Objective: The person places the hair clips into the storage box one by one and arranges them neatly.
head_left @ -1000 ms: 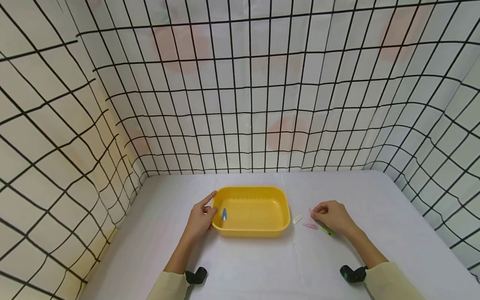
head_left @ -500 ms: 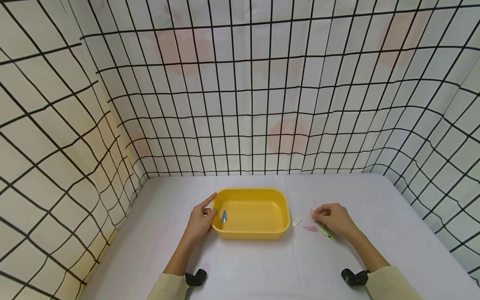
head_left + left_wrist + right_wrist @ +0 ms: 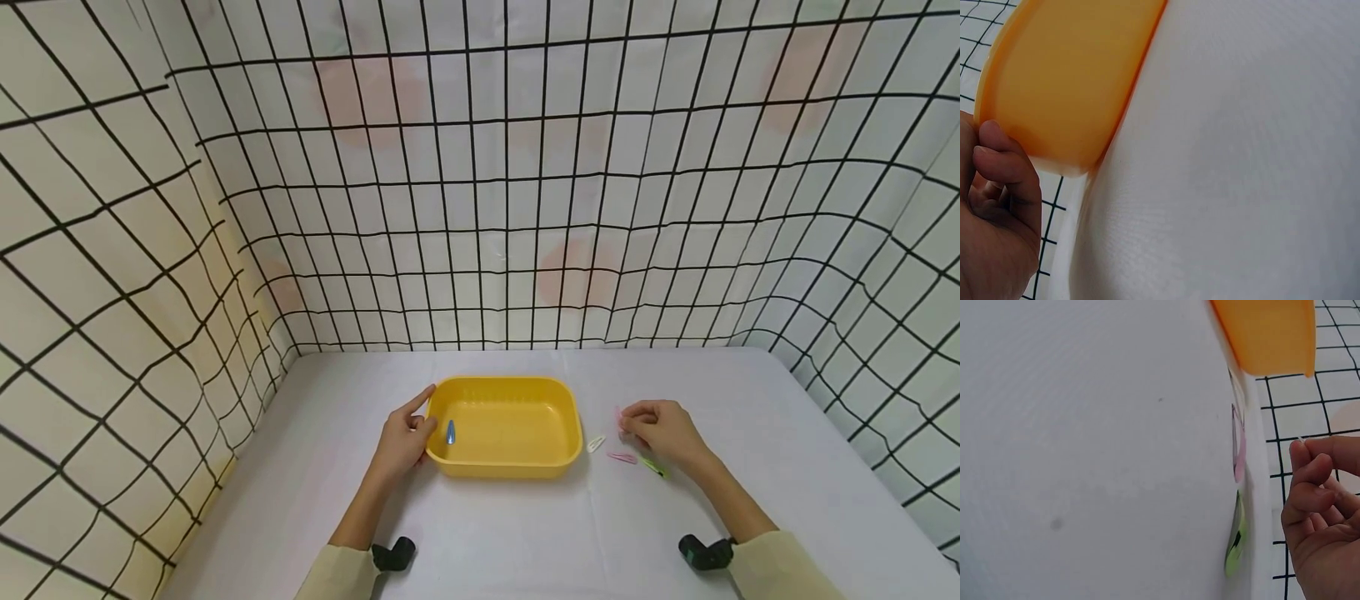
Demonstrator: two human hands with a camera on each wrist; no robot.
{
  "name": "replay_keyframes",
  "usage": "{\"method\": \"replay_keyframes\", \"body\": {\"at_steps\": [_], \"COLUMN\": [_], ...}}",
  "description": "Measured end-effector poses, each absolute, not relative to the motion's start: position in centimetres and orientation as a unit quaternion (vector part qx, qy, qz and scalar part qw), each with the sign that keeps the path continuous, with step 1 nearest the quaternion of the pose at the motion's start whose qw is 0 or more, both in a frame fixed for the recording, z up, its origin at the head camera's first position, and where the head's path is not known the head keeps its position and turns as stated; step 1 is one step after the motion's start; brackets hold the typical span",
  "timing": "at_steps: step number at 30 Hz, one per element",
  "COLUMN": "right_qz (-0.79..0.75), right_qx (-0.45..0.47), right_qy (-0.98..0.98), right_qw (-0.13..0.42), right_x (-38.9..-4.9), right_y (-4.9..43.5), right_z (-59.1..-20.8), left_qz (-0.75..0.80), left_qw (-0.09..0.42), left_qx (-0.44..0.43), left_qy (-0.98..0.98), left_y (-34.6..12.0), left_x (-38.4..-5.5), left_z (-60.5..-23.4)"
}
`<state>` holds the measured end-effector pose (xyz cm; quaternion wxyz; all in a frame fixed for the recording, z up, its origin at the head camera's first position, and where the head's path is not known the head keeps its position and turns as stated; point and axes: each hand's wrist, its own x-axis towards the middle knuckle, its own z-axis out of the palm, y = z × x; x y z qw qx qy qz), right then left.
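- We see white walls [image 3: 112, 325] crossed by black grid lines [image 3: 507, 250].
- We notice faded pink patches [image 3: 576, 283] on the back wall [image 3: 491, 250].
- We find a white tabletop [image 3: 555, 533] below.

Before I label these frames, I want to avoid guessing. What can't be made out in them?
Head view: most of the held pink hair clip, covered by fingers of the right hand.
Left wrist view: the blue hair clip, hidden by the outer wall of the yellow tray; the tray's far end, cut off by the top edge.
Right wrist view: the outline of the white hair clip, blurred and edge-on.
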<state>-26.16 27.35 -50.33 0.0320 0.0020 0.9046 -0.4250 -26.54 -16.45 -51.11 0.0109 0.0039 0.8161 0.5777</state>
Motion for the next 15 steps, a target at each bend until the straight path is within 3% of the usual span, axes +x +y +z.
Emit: {"method": "replay_keyframes", "body": {"at_steps": [15], "right_qz": [-0.515], "right_qx": [-0.045], "right_qy": [0.855], "right_qw": [0.037], "right_x": [-26.2], "right_y": [25.5], "right_z": [-47.4], "left_qz": [0.583], "left_qw": [0.015], "left_qx": [-0.001], "left_qy": [0.812], "left_y": [-16.4], "left_x": [-26.5], "left_z": [-51.0]}}
